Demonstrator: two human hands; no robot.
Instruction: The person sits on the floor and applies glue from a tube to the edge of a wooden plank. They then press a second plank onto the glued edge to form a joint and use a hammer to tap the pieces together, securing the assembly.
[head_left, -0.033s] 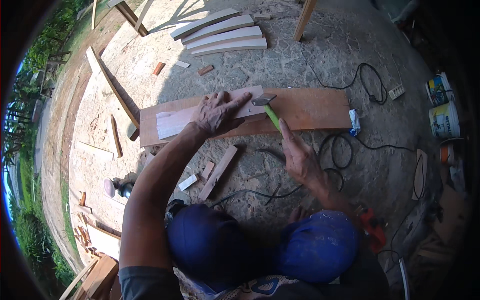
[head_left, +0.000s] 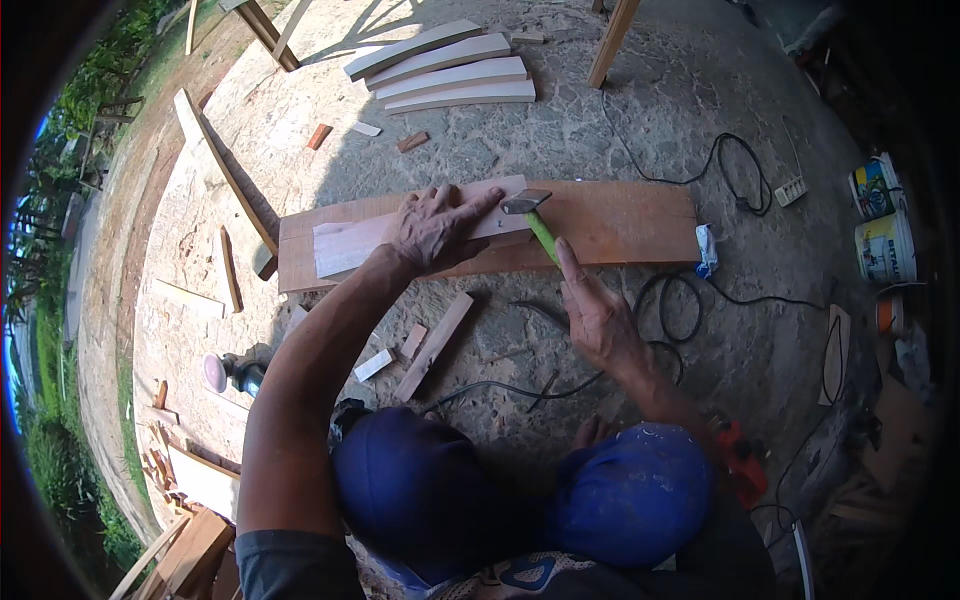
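Observation:
A pale wooden board [head_left: 350,245] lies along a wider reddish-brown plank [head_left: 620,225] on the ground. My left hand [head_left: 432,228] grips the pale board, fingers bent toward its far edge, index finger stretched to the right, thumb by the near edge. My right hand [head_left: 600,318] is closed round the green handle of a hammer [head_left: 540,232], its thumb along the handle. The hammer's metal head is over the pale board's right end, close to my left index fingertip; whether it touches the wood I cannot tell. A small dark mark, perhaps a nail, shows just below the head.
Several curved pale boards [head_left: 455,70] lie beyond the plank. Wood offcuts [head_left: 435,345] are on the ground between me and it. A black cable [head_left: 680,300] coils at the right, near a power strip [head_left: 790,192] and buckets [head_left: 885,248]. A long beam [head_left: 225,170] lies at the left.
The view has shifted very slightly. The hammer head is turned a little differently over the board's right end; both hands stay in place.

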